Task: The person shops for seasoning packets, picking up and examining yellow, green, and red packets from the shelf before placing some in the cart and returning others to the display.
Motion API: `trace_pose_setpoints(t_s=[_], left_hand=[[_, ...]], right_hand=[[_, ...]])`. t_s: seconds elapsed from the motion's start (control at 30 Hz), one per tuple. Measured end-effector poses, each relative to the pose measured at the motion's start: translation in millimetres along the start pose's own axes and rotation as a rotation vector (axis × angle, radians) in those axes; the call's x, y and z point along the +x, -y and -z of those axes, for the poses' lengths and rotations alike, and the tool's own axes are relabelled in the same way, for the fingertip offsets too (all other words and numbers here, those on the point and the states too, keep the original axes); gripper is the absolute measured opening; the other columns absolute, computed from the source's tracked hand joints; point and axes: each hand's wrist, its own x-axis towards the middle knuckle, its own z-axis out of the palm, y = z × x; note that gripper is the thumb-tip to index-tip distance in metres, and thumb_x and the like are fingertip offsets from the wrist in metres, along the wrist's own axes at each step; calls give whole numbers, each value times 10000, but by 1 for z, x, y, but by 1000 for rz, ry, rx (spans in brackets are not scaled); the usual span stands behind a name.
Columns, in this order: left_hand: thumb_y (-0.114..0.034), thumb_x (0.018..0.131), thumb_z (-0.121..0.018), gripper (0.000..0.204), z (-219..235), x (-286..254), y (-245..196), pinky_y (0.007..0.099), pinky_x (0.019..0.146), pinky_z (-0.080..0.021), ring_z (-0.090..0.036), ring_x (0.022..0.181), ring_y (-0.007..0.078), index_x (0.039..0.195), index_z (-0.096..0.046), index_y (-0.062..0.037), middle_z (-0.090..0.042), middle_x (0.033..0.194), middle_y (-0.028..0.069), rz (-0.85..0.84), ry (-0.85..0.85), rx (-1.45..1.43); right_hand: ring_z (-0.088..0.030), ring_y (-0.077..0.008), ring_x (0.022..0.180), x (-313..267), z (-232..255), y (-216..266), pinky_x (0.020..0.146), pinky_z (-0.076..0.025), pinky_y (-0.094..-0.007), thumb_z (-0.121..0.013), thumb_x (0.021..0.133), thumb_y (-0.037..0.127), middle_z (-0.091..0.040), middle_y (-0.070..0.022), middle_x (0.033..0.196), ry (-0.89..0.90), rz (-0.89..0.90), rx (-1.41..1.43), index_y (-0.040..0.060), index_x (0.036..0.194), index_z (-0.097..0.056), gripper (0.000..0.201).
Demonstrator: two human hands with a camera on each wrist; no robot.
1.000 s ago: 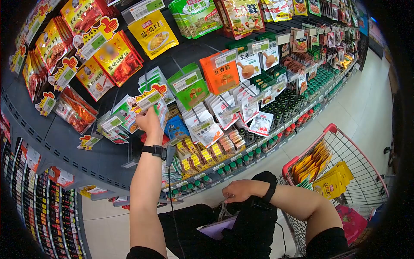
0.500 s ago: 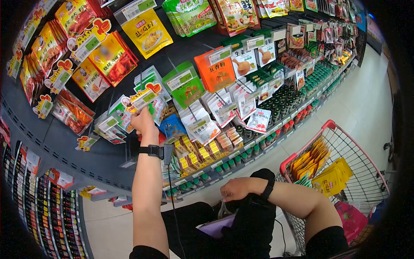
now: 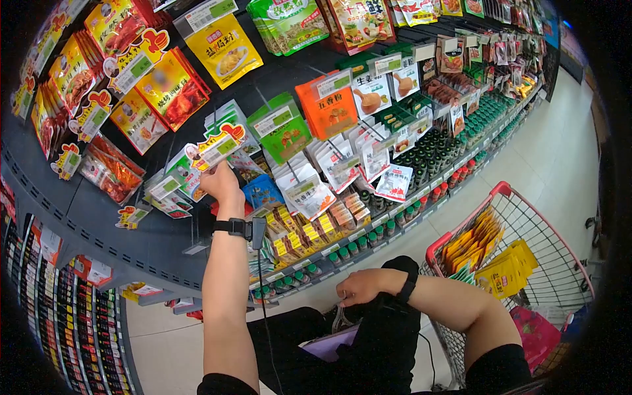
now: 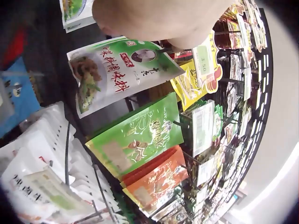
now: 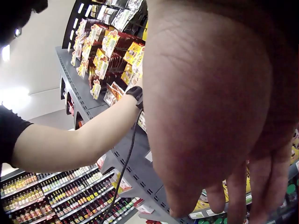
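In the head view my left hand (image 3: 222, 185) reaches up to the shelf rack, just below a red-and-yellow price tag (image 3: 217, 148). Its bent fingers are right at the edge of a green-and-white seasoning packet (image 3: 191, 176); the fingertips are hidden, and I cannot tell whether they pinch it. From the left wrist, the same hand (image 4: 159, 18) fills the top, close above another green-and-white seasoning packet (image 4: 119, 70) hanging on a hook. My right hand (image 3: 359, 287) is low over my dark-clothed knee, its fingers hanging loosely. The right wrist view shows that hand (image 5: 210, 102) large, fingers pointing down.
Green packets (image 3: 283, 131) and orange packets (image 3: 327, 105) hang right of my left hand. Below are white pouches (image 3: 306, 191) and yellow boxes (image 3: 303, 230). A red-rimmed shopping cart (image 3: 503, 189) at the right holds yellow packets (image 3: 510, 270). A purple item (image 3: 332, 345) shows between my legs.
The head view has shifted slightly, so the shelf sits a little further left. My left hand stays by the same packets, turning slightly at the wrist. The right hand keeps its place.
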Motion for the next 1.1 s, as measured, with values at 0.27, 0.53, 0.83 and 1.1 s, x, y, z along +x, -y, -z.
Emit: trace_pose_setpoints(t_s=[0.27,0.53,0.83,1.1], left_hand=[[-125,970,-507,208,1,9,11,264,576,-458,-659,770,146,1148,-586,-51,-681,993,87,177,299,-56],[-362,1029,-366,396,12,36,31,312,682,-482,-640,1003,248,1306,-463,-97,-594,1230,82,468,607,-196],[-440,997,-395,577,16,49,29,395,789,-505,-572,1130,299,1523,-200,-302,-505,1368,94,331,748,-368],[-518,971,-354,594,30,46,48,429,901,-463,-525,1207,349,1427,-405,-140,-473,1428,74,417,730,-517]], right_hand=[[-608,-397,1019,3,-4,-6,847,-479,-482,-614,877,501,-651,-207,1062,21,-14,-3,49,1103,-605,506],[-605,-402,1019,5,-6,-7,848,-475,-485,-612,878,508,-649,-209,1064,63,-13,-8,46,1106,-603,516],[-610,-398,1022,7,-12,-16,844,-481,-482,-623,863,515,-658,-198,1063,49,3,4,52,1103,-617,521],[-638,-383,921,32,-35,-42,773,-494,-483,-652,837,460,-675,-193,988,1,102,-68,17,1035,-624,486]])
